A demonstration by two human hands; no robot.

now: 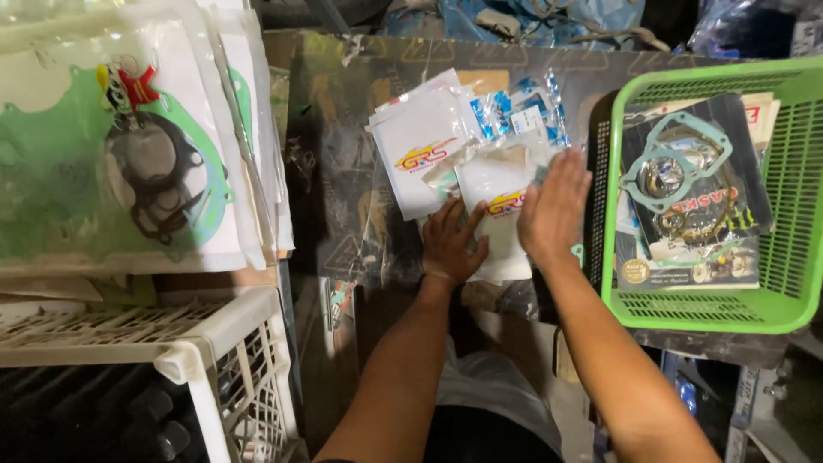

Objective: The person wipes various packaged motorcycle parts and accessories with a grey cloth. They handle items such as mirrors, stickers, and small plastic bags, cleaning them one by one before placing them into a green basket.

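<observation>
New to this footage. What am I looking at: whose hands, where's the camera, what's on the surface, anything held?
There is one picture, from a camera worn on a person's head, looking down at their own two bare hands. No machine is involved.

The left hand and the right hand both lie flat, fingers open, on a small white packet in clear plastic. Neither hand grips it. It belongs to a loose pile of similar white packets on a dark worn board.

To the right a green plastic basket holds a packaged gasket set. To the left stand larger gasket packs, stacked upright above a white plastic crate.
</observation>
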